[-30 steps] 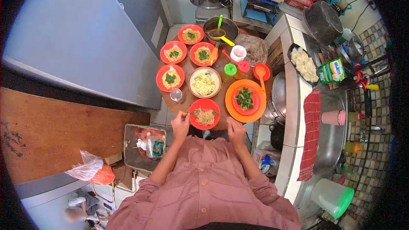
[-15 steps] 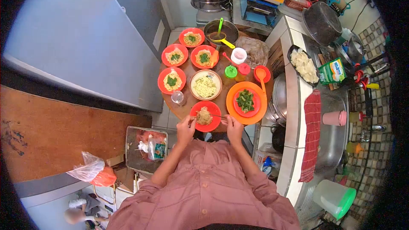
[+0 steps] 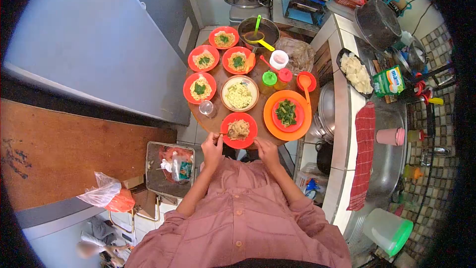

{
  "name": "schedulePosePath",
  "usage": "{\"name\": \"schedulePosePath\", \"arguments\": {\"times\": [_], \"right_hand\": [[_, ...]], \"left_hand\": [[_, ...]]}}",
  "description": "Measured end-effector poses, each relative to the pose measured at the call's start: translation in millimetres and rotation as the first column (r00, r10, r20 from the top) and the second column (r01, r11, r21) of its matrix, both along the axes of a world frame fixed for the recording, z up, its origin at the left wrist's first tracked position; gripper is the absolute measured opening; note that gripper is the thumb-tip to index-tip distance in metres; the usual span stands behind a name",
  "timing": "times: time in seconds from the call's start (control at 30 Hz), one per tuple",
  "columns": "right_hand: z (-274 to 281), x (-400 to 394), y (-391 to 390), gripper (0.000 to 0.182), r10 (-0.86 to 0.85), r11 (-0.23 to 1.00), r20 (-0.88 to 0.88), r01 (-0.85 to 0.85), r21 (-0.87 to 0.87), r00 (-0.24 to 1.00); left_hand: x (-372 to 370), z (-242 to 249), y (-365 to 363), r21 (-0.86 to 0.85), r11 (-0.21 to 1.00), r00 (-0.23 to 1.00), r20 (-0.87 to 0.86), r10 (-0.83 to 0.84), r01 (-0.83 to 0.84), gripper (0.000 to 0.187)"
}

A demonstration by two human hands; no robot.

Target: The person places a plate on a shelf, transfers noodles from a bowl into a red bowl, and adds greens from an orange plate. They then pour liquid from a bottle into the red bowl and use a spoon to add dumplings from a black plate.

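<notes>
A red bowl of brown noodles [image 3: 238, 129] sits at the table's near edge, between my two hands. My left hand [image 3: 213, 150] is closed at the bowl's left rim, pinching a thin brown stick-like utensil [image 3: 222, 133] whose kind I cannot make out. At the lower right rim, my right hand [image 3: 267, 151] has its fingers pressed together; what they hold is too small to tell. Just beyond stands a cream bowl of pale yellow shreds [image 3: 238, 95]. Right of it, chopped greens [image 3: 286, 112] lie in a red dish on an orange plate [image 3: 268, 124].
Several red bowls of noodles topped with greens [image 3: 200, 89] stand at the left, near a clear cup [image 3: 207, 109]. A dark pot [image 3: 270, 30] with a yellow strainer, lidded jars [image 3: 269, 79] and a spoon in a red bowl [image 3: 305, 80] occupy the back and right.
My hands have drawn slightly apart and down from the noodles. The thin utensil that stretched from my right hand across the bowl no longer shows clearly there.
</notes>
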State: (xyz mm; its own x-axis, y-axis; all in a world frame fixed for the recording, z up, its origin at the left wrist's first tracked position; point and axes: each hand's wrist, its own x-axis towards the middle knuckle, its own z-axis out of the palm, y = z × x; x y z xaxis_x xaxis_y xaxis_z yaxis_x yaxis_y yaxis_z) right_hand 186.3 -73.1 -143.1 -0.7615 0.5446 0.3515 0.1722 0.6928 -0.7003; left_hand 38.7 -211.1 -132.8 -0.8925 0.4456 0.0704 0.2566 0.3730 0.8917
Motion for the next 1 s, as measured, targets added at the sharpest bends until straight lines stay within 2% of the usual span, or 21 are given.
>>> {"name": "schedulePosePath", "arguments": {"times": [0.07, 0.13, 0.2, 0.23, 0.3, 0.37, 0.43, 0.5, 0.53, 0.57, 0.6, 0.63, 0.7, 0.87, 0.93, 1.0], "right_hand": [[5.0, -4.2, 1.2, 0.013, 0.001, 1.000, -0.019, -0.001, 0.009, 1.000], [12.8, -6.4, 3.0, 0.012, 0.002, 1.000, -0.037, -0.002, 0.018, 0.999], [15.4, -6.7, 7.6, 0.015, -0.143, 0.990, -0.042, 0.142, -0.013, 0.989], [12.6, -7.2, 10.2, 0.015, -0.138, 0.990, -0.040, 0.137, -0.016, 0.990], [0.8, -9.5, 15.9, 0.014, -0.189, 0.982, -0.024, 0.189, 0.018, 0.982], [-12.2, -12.9, 17.1, 0.014, -0.175, 0.985, 0.009, 0.175, -0.007, 0.985], [-23.7, -14.4, 17.3, 0.014, -0.161, 0.986, 0.040, 0.162, -0.029, 0.986], [-31.5, -12.9, 14.1, 0.015, -0.100, 0.957, 0.092, 0.121, -0.262, 0.991], [-18.2, -12.2, 11.1, 0.015, -0.096, 0.958, 0.090, 0.117, -0.263, 0.991], [-3.0, -8.0, 7.6, 0.014, 0.010, 0.999, 0.022, -0.009, -0.035, 1.000], [8.9, -4.5, 4.3, 0.014, 0.126, 0.972, -0.018, -0.120, 0.202, 0.992], [11.3, -0.3, 0.8, 0.014, 0.123, 0.972, -0.015, -0.118, 0.203, 0.992], [14.3, 8.6, -6.2, 0.014, 0.332, 0.924, -0.035, -0.318, 0.212, 0.943], [5.7, 15.3, -6.7, 0.021, 0.419, 0.858, 0.043, -0.411, 0.308, 0.907], [5.0, 16.3, -8.6, 0.021, 0.485, 0.800, 0.088, -0.482, 0.357, 0.870], [-3.7, 13.0, -10.4, 0.022, 0.494, 0.795, 0.106, -0.497, 0.347, 0.863]], "left_hand": [[3.1, 9.3, -0.6, -0.091, 0.995, 1.000, 0.008, 0.030, -0.029, 0.012], [4.4, 15.8, -1.7, -0.095, 0.994, 0.999, -0.010, 0.045, -0.045, 0.011], [4.0, 16.2, -1.1, -0.097, 0.993, 0.998, -0.028, 0.061, -0.064, 0.011], [3.6, 14.7, -1.3, -0.065, 0.996, 0.997, -0.043, 0.066, -0.068, 0.010], [3.6, 8.9, -2.5, -0.034, 0.996, 0.996, -0.058, 0.075, -0.077, 0.010], [1.8, -3.8, -3.9, -0.108, 0.992, 0.988, -0.147, 0.047, -0.063, 0.010], [0.6, -24.4, -6.1, -0.107, 0.992, 0.992, -0.110, 0.055, -0.067, 0.015], [0.9, -37.5, -8.1, -0.106, 0.992, 0.995, -0.073, 0.066, -0.073, 0.019], [1.5, -39.0, -7.8, -0.122, 0.990, 0.995, -0.074, 0.062, -0.071, 0.019], [1.7, -40.3, -8.0, -0.137, 0.988, 0.996, -0.074, 0.058, -0.068, 0.019], [1.9, -38.4, -7.3, -0.137, 0.988, 0.996, -0.074, 0.057, -0.067, 0.019], [3.1, -36.4, -6.0, -0.148, 0.986, 0.995, -0.075, 0.072, -0.082, 0.019], [4.9, -35.9, -2.7, -0.156, 0.984, 0.994, -0.073, 0.078, -0.089, 0.019], [1.0, -45.3, 2.3, -0.128, 0.988, 0.993, -0.092, 0.076, -0.088, 0.020], [2.8, -35.2, 3.1, -0.111, 0.990, 0.994, -0.078, 0.076, -0.084, 0.017], [3.4, -28.7, 4.5, -0.086, 0.993, 0.995, -0.066, 0.073, -0.079, 0.014]]}}
